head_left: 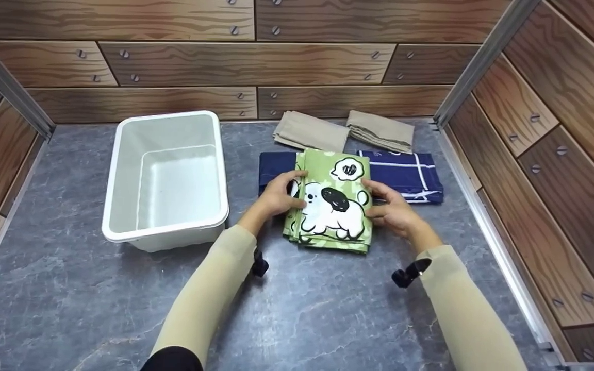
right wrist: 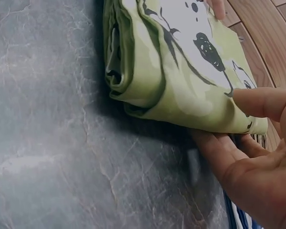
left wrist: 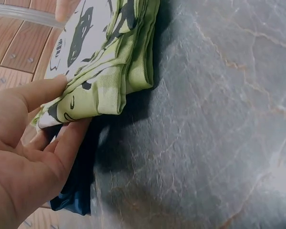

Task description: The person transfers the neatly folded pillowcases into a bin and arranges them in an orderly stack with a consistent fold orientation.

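Left hand (head_left: pixel 276 198) and right hand (head_left: pixel 392 208) pinch opposite side edges of folded green cloth (head_left: pixel 330 203), thumbs on top, fingers slid beneath. Cloth on grey table (head_left: pixel 328 309), overlapping navy cloths (head_left: pixel 405 172) behind it. Likely light, soft, floppy, layers apt to slide; best held at both folded edges. White bin (head_left: pixel 165 178) left of cloth. Two beige cloths (head_left: pixel 346 131) beyond, by wall.

Both forearms in tan sleeves reach fwd, wrists angled inward. Left hand (head_left: pixel 276 196) & right hand (head_left: pixel 392 208) face each other, thumbs on top, fingers curled underneath, pinching.
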`<action>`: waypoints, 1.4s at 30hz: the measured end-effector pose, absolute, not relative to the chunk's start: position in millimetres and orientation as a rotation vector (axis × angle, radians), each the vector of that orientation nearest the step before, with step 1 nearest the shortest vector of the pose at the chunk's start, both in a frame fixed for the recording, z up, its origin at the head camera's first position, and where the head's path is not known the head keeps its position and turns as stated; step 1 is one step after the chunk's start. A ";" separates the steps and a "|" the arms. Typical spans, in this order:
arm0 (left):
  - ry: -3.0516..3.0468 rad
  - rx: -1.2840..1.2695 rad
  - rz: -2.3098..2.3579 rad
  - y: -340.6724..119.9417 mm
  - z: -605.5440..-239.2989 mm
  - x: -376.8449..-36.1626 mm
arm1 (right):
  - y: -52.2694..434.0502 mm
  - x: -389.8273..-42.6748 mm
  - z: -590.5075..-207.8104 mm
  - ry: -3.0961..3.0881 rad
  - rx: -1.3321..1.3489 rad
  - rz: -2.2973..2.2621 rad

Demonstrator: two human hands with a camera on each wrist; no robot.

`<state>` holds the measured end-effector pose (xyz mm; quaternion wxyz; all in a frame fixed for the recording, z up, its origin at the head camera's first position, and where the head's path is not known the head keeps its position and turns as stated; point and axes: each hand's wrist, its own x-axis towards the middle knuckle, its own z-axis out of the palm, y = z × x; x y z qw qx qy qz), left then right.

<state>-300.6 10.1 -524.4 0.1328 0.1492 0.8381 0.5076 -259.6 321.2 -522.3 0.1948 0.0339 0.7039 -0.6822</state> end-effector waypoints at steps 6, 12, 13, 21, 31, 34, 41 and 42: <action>2.411 0.436 1.498 7.9 -522.5 -302.3 | 319.3 -260.9 -520.6 2.023 0.083 -1.911; 2.407 0.485 1.469 8.4 -521.2 -303.9 | 320.2 -263.1 -517.1 2.043 0.090 -1.887; 2.418 0.505 1.445 9.1 -520.6 -304.5 | 320.4 -263.3 -516.4 2.039 0.095 -1.889; 2.487 0.572 1.323 14.4 -517.5 -305.6 | 319.9 -263.3 -513.9 2.002 0.110 -1.897; 2.527 0.620 1.395 12.5 -517.1 -301.7 | 320.7 -260.4 -509.4 2.069 0.069 -1.876; 2.525 0.632 1.406 11.5 -516.5 -300.5 | 321.9 -257.7 -507.2 2.103 0.029 -1.874; 2.516 0.640 1.438 10.3 -510.2 -296.9 | 323.4 -252.8 -502.2 2.106 -0.001 -1.897; 2.514 0.644 1.444 10.3 -508.4 -296.1 | 323.5 -252.4 -501.8 2.102 0.002 -1.905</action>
